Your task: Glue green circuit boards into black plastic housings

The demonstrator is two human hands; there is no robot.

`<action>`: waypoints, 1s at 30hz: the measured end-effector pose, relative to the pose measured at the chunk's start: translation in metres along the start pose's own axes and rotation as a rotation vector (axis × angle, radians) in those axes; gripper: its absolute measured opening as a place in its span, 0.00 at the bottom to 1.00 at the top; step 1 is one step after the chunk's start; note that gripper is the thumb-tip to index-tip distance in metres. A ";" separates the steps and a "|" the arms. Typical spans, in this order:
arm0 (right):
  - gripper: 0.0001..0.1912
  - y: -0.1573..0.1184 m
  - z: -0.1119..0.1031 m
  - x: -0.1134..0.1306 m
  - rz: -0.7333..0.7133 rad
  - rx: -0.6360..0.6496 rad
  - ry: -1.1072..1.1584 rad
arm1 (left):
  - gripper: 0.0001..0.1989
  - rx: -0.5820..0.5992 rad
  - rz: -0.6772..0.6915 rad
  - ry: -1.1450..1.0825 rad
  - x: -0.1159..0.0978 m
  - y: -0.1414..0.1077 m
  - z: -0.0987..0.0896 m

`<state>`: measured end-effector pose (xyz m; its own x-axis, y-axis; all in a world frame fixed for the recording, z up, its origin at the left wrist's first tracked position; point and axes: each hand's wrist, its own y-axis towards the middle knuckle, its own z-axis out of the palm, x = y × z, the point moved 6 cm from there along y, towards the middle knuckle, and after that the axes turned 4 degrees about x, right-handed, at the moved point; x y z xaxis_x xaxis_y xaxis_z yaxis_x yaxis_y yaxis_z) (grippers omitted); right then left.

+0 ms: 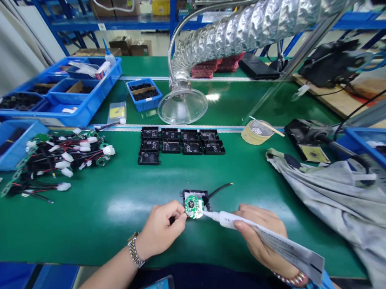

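Observation:
Between my hands a small round green circuit board (194, 207) sits over a black plastic housing (204, 193) with a short black cable (219, 190) running off to the right. My left hand (163, 228) pinches at the board's left edge; its fingertips hide exactly what they grip. Wrapped in my right hand (264, 236) is a white squeeze tube (273, 240), its narrow nozzle pointing left and meeting the right side of the board. Beyond them several open black housings (180, 142) stand in rows on the green table.
A pile of wired boards (64, 155) lies at left by blue bins (82, 102). A fume hood funnel (183, 106) hangs over the far table. At right are a tub with a stick (257, 133), a soldering stand (307, 142) and a grey cloth (329, 193).

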<state>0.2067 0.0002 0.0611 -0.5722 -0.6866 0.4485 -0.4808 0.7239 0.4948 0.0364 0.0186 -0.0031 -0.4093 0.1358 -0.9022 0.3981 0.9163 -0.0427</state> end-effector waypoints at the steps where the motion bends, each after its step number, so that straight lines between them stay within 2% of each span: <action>1: 0.13 0.000 0.000 0.000 -0.005 0.003 -0.006 | 0.08 0.005 -0.002 -0.004 0.000 0.000 0.000; 11: 0.14 0.000 -0.003 0.004 0.045 0.032 -0.001 | 0.08 0.044 -0.018 -0.067 0.000 0.000 0.002; 21: 0.15 0.011 0.009 0.012 -0.018 0.049 0.038 | 0.08 0.089 0.024 -0.025 -0.002 -0.001 0.003; 28: 0.15 0.014 0.006 0.017 -0.061 0.111 -0.005 | 0.08 0.077 0.027 -0.033 -0.001 -0.001 0.003; 30: 0.15 0.012 0.004 0.017 -0.034 0.127 0.014 | 0.08 0.075 0.018 -0.033 0.000 -0.001 0.003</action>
<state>0.1887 -0.0025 0.0720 -0.5449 -0.7112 0.4441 -0.5808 0.7022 0.4119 0.0386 0.0165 -0.0044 -0.3750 0.1379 -0.9167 0.4662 0.8828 -0.0579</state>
